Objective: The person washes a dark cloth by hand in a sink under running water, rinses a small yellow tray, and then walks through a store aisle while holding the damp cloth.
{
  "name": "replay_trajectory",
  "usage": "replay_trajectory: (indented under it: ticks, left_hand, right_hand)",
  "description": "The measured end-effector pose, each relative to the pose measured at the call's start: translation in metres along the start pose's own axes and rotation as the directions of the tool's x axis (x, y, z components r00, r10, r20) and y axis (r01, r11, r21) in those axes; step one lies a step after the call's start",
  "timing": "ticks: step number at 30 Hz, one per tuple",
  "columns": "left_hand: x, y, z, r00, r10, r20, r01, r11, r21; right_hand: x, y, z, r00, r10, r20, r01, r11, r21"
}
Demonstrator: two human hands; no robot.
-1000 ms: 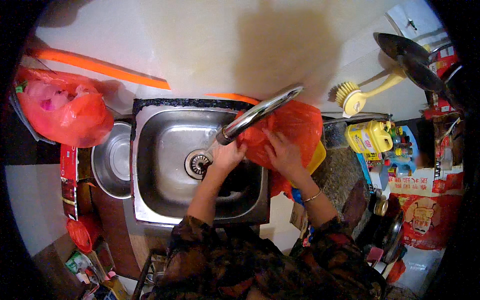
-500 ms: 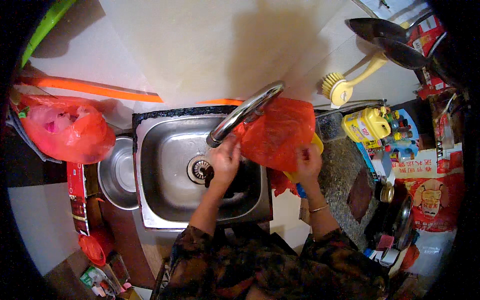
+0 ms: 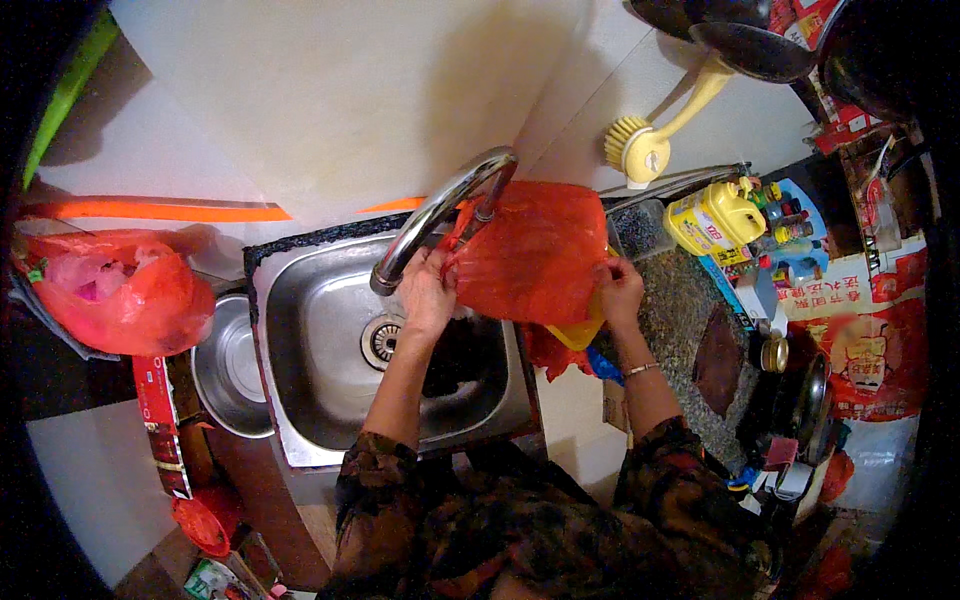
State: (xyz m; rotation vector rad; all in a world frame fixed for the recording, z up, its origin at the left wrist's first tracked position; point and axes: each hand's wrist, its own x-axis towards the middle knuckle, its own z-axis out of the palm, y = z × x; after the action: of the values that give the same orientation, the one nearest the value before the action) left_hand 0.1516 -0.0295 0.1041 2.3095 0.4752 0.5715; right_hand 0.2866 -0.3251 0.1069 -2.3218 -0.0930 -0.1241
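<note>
A thin red plastic bag [image 3: 530,250] is stretched between my hands beside the chrome faucet [image 3: 425,228]. My left hand [image 3: 428,298] is closed on its left edge, close to the faucet's spout and above the steel sink [image 3: 310,390]. At the bag's right edge, my right hand [image 3: 620,293] pinches the plastic between thumb and fingers. Under the bag shows part of a yellow object [image 3: 580,328], mostly covered, so its kind cannot be told. The black area inside the sink's right side is too dark to make out.
Left of the sink stand a steel basin [image 3: 232,365] and a filled red bag [image 3: 115,290]. A yellow brush [image 3: 640,150] hangs on the wall at right. Below it, a yellow jug [image 3: 715,220] and several bottles [image 3: 795,230] line the speckled counter [image 3: 665,330].
My view has shifted, moving the scene slightly left. Both hands keep hold of the red bag, which now looks spread flatter and wider, and the right fingers pinch its edge more clearly.
</note>
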Motion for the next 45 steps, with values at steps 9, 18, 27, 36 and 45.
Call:
replay_trajectory:
  ticks: [9, 18, 27, 36, 45]
  left_hand:
    - [-0.097, -0.076, 0.02, 0.812, -0.544, 0.213, 0.584, 0.748, -0.315]
    - [-0.132, -0.084, 0.024, 0.897, -0.28, 0.342, 0.329, 0.939, -0.096]
    - [-0.13, -0.05, 0.025, 0.783, -0.398, 0.477, 0.416, 0.906, 0.073]
    - [-0.123, -0.077, 0.002, 0.499, -0.611, 0.614, 0.814, 0.087, -0.575]
    - [-0.128, -0.06, -0.005, 0.666, -0.658, 0.352, 0.532, 0.088, -0.842]
  right_hand:
    - [-0.121, -0.127, 0.067, 0.773, -0.473, 0.422, 0.369, 0.877, 0.307]
    - [-0.153, -0.181, 0.192, 0.762, -0.454, 0.461, 0.201, 0.844, 0.498]
    - [-0.139, -0.16, 0.183, 0.625, -0.62, 0.475, 0.559, 0.78, 0.282]
    - [-0.155, -0.082, 0.191, 0.592, 0.093, 0.801, -0.015, 0.994, -0.105]
    - [-0.156, -0.11, 0.178, 0.77, 0.199, 0.606, -0.393, 0.896, 0.206]
